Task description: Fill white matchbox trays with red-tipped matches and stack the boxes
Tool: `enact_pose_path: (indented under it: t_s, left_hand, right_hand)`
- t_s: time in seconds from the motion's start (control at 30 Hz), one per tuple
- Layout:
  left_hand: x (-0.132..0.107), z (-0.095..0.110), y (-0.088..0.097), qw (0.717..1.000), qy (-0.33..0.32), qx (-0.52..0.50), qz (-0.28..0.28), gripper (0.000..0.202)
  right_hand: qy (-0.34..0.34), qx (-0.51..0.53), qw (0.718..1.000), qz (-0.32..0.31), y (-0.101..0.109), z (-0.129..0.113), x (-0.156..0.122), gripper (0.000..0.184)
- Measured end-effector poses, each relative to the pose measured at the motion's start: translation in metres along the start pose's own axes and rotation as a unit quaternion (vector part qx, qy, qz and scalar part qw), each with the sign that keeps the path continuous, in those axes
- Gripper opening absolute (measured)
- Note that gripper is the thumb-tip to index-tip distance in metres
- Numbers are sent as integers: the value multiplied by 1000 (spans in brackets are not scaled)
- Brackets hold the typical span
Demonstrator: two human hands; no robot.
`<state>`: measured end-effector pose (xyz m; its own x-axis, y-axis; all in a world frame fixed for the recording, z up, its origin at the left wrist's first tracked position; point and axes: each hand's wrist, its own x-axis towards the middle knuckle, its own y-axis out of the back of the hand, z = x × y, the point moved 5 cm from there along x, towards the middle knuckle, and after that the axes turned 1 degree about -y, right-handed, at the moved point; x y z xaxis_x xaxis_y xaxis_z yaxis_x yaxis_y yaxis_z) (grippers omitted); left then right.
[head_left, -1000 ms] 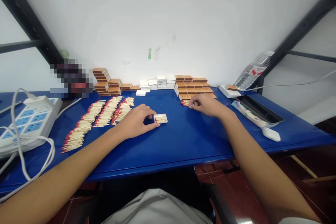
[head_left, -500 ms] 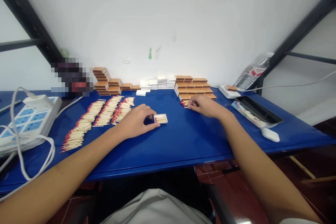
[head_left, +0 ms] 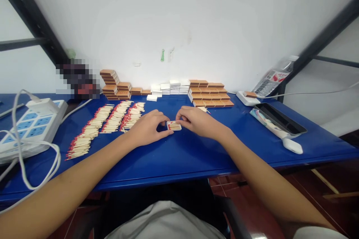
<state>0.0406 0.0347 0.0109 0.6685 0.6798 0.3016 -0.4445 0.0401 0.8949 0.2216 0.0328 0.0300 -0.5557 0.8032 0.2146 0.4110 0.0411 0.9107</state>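
Observation:
My left hand [head_left: 151, 127] grips a small white matchbox tray [head_left: 180, 129] between thumb and fingers, at its left end. Red-headed matches [head_left: 174, 127] lie inside the tray. Over the tray's right side, my right hand [head_left: 193, 119] has thumb and forefinger pinched together, seemingly on a match at the tray; the tips partly hide it. Behind that hand a few loose matches [head_left: 204, 109] lie in front of the stacked brown matchboxes [head_left: 210, 95]. Left of my left hand, matches are spread in several rows, the nearest being a match row [head_left: 133, 115].
White trays [head_left: 174, 86] and more brown matchboxes [head_left: 110, 89] line the wall. A power strip [head_left: 35, 125] with looping white cables stands at left. On the right are a black case [head_left: 280, 118], a white earbud case [head_left: 292, 145], a plastic bottle [head_left: 276, 76] and a white adapter [head_left: 246, 98].
My right hand has moved left and nearer, from the loose matches by the brown boxes to the tray. The left hand keeps holding the tray in nearly the same place.

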Motion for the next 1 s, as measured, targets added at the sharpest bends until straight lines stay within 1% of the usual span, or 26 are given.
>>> enact_pose_path:
  t_s: [0.17, 0.3, 0.37, 0.43, 0.5, 0.6, 0.67, 0.77, 0.87, 1.0]
  left_hand:
    - [1, 1, -2, 1000, -10, 1, 4, 30]
    - [1, 1, -1, 1000, -11, 4, 4, 30]
    - [1, 1, -1, 1000, -10, 3, 3, 31]
    - [0, 1, -1, 1000, -5, 2, 5, 30]
    - [0, 0, 0, 1000, 0, -1, 7, 30]
    - [-2, -2, 2, 1000, 2, -6, 4, 31]
    - [-3, -2, 3, 1000, 5, -7, 2, 31]
    - [-4, -2, 3, 1000, 6, -8, 0, 32]
    - [-4, -1, 4, 1000, 3, -11, 0, 32]
    - [-5, -2, 3, 1000, -3, -7, 0, 32]
  right_hand:
    - [14, -26, 1000, -7, -7, -5, 2, 10]
    - [19, -22, 999, -20, -12, -5, 2, 10]
    - [22, -17, 999, -20, -11, -5, 1, 11]
    - [22, -12, 1000, -5, -5, 1, 0, 11]
    - [13, -16, 999, 29, 7, 14, -2, 11]
    - [-38, -45, 995, 80, 27, 52, -10, 14]
    - [-101, -72, 989, 76, 37, 84, -16, 15]
    - [-153, -77, 984, 39, 43, 118, -24, 12]
    - [-182, -62, 981, 17, 43, 130, -26, 10]
    - [-197, -65, 978, 17, 41, 129, -26, 11]
